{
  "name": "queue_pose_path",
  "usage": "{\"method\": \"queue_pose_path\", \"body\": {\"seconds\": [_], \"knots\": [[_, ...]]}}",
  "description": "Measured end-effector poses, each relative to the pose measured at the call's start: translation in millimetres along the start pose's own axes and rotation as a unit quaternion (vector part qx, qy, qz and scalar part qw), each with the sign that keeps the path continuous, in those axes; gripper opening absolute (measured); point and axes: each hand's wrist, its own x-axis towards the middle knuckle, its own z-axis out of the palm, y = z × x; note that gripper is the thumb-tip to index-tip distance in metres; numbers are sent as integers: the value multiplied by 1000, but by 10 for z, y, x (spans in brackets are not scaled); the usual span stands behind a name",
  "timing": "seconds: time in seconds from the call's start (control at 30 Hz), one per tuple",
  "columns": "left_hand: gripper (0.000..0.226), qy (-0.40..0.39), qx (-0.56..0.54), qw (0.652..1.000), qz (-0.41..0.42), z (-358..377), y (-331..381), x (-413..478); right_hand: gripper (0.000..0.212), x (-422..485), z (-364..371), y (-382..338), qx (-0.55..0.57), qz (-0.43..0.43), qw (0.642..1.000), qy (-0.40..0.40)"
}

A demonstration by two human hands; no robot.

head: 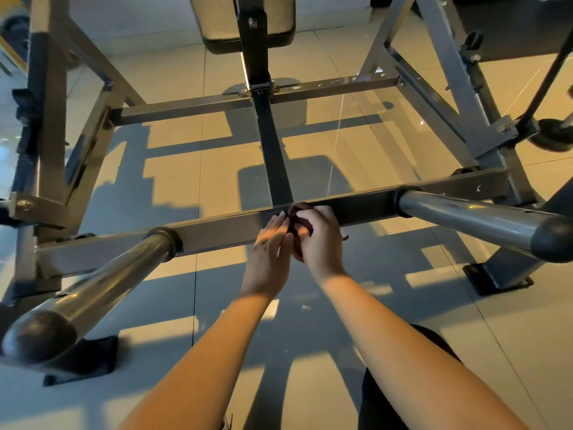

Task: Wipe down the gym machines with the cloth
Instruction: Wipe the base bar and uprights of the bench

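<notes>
The fingers of my right hand (pixel 317 240) curl round the cloth (pixel 298 226), which is bunched at the near crossbar (pixel 217 231). The fingers of my left hand (pixel 269 246) lie straight against it. I judge the cloth soft, light and limp, so grip the whole wad.

Glowing amber across a floor (pixel 173 181) of large glossy tiles, breaking into bright patches (pixel 167 333) between long grey shadows (pixel 186 147). Running thin and dark as grout lines (pixel 195 290). Darkening into a black mat (pixel 521 29) far right.

Warm amber light, long hard shadows across the glossy floor (pixel 173 181), wide-angle bowing at edges.
</notes>
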Motion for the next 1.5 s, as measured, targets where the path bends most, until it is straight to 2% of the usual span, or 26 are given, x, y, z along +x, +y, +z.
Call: {"method": "queue_pose_path", "body": {"seconds": [0.13, 0.27, 0.37, 0.5, 0.57, 0.7, 0.77, 0.83, 0.93, 1.03, 1.13, 1.23, 1.4, 1.47, 1.5], "knots": [[39, -11, -5, 1000, 0, -17, -7, -8, 22, 39, -67, 91, 0, 7, 999, -37], [42, -15, 21, 1000, 8, 1, -67, 7, 19, 136, -390, 390, -33, 70, 996, 43], [41, -17, 15, 1000, 1, 9, -61, 0, 16, 103, -265, 301, -24, 76, 995, 61], [40, -15, -9, 1000, -16, 42, -33, 1, 16, 1, -43, 60, -10, -11, 1000, -19], [41, -17, -1, 1000, -19, 71, -25, -6, 14, 67, -142, 111, -18, -2, 999, -43], [43, -9, 5, 1000, -10, 128, -49, -26, 18, 230, -512, 368, -36, 72, 996, 46], [43, 2, 4, 1000, -11, 156, -59, -26, 27, 224, -471, 306, -37, 87, 994, 59], [44, 7, -7, 1000, -18, 179, -38, -24, 34, 163, -266, 115, -20, 68, 997, 32], [49, 0, -25, 999, -28, 175, -24, -15, 26, 67, -65, -56, 9, 6, 1000, -9], [44, -9, -17, 1000, -23, 155, -63, -15, 21, 139, -219, 101, -17, -13, 998, -51], [46, 1, 9, 1000, -5, 152, -84, -12, 17, 195, -431, 331, -31, 31, 999, 0], [48, 8, 6, 1000, 1, 159, -98, -20, 17, 152, -322, 230, -15, 70, 996, 54], [41, 6, -29, 999, -23, 168, -39, -20, 22, 117, -146, 53, -7, -16, 998, -61], [42, 11, -4, 1000, -13, 169, -47, -31, 20, 196, -310, 197, -34, -10, 997, -72], [43, 12, 10, 1000, -5, 185, -57, -34, 20, 216, -396, 281, -42, 9, 998, -51]]}}
